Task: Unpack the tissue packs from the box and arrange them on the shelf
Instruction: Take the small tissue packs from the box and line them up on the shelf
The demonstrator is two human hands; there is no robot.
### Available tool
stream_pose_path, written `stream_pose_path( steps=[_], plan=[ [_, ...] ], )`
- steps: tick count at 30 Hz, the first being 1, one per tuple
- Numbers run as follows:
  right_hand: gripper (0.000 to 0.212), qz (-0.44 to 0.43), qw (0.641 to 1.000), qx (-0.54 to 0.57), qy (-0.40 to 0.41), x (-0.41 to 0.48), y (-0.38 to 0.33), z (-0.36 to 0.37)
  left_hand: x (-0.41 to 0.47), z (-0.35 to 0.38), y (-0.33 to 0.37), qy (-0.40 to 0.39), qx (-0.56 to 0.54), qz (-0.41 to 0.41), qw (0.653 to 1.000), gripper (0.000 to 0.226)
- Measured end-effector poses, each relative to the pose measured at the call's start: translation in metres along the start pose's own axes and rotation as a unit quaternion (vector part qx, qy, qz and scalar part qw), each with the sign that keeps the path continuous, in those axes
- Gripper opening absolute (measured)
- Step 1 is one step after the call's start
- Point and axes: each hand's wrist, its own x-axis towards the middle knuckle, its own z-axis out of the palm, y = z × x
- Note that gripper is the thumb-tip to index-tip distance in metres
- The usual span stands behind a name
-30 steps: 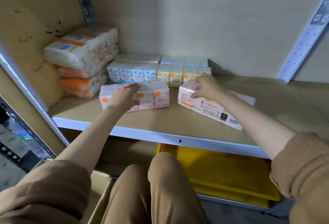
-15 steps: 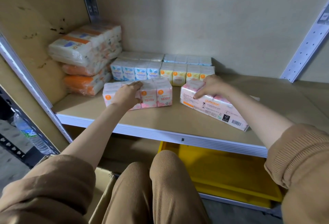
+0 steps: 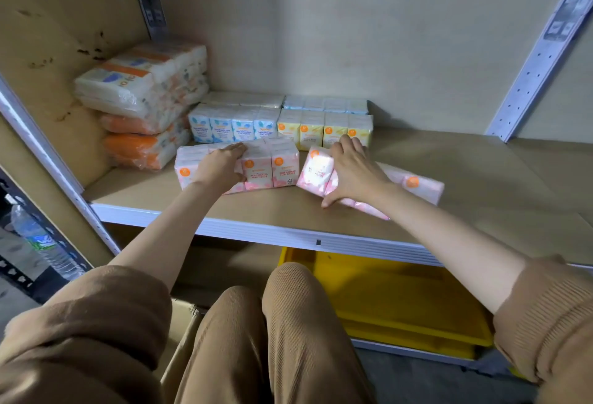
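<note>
Tan ribbed knit sleeves (image 3: 545, 314) bunched near the elbows, matching tan ribbed trousers (image 3: 272, 339), bare forearms (image 3: 449, 230).

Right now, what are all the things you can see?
Left rose tissue pack: one, pink, shelf front.
Right rose tissue pack: one, pink, askew.
Blue tissue pack: one, middle row.
Yellow tissue pack: one, beside blue.
Back-row packs: two, whitish, partly hidden.
Tissue bundles: about three, orange-and-white, back left.
Shelf: one, beige.
Tray: one, yellow, under the shelf.
Water bottle: one, clear, far left.
Cardboard box: one, brown, bottom left.
Left hand: resting on left pack.
Right hand: fingers spread on right pack.
</note>
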Motion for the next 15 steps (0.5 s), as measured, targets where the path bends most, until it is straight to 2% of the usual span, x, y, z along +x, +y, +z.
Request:
stream_pose_path(
  steps=[5,7,11,15],
  plan=[
    [0.048,-0.026,0.996,0.081,0.014,-0.015,-0.004,0.007,-0.001,0.001,0.000,0.002,0.011,0.003,1.000,0.068],
    [0.041,-0.021,0.994,0.104,0.013,-0.016,-0.007,0.007,-0.001,0.001,0.000,0.004,0.013,0.004,1.000,0.068],
    [0.048,0.028,0.983,0.180,-0.004,-0.012,-0.002,-0.009,-0.002,0.003,0.000,0.005,0.020,0.005,1.000,0.068],
    [0.065,0.072,0.987,0.122,-0.070,-0.013,0.014,-0.020,-0.002,0.004,0.000,0.007,0.029,0.011,1.000,0.068]
  ],
)
